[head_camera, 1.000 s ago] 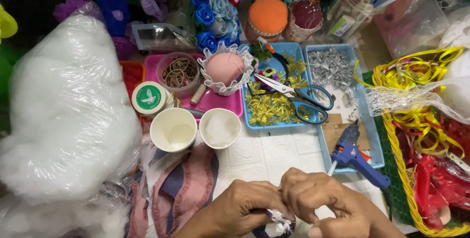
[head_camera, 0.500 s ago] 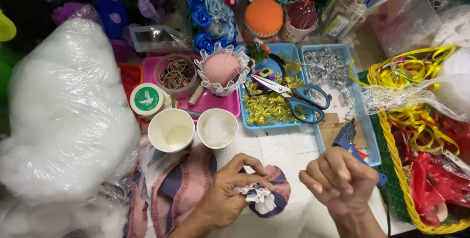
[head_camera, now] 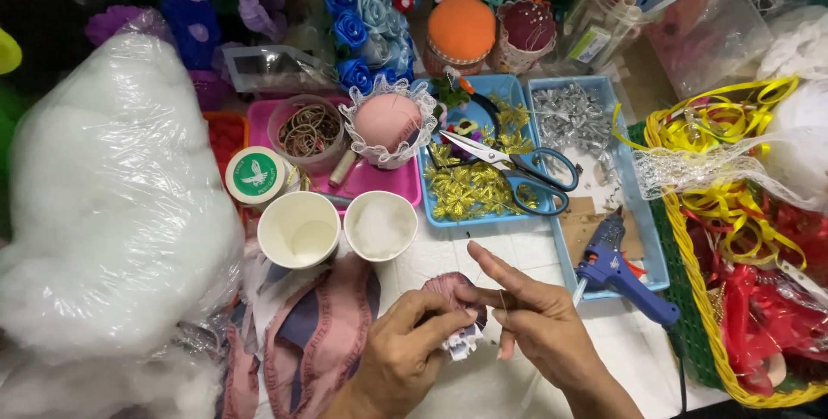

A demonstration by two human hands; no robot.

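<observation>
Scissors (head_camera: 517,169) lie in tray (head_camera: 431,203), perhaps behind glue gun (head_camera: 617,268).

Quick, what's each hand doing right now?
Left hand: closed on the small stuffed fabric ball.
Right hand: fingers extended, fingertips touching the ball, holding nothing visible.

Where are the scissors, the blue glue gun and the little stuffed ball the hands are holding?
scissors (head_camera: 509,163), head view, on the blades near the pivot.
blue glue gun (head_camera: 614,271), head view, on its body.
stuffed ball (head_camera: 448,288), head view, on the fabric showing between the two hands.
</observation>
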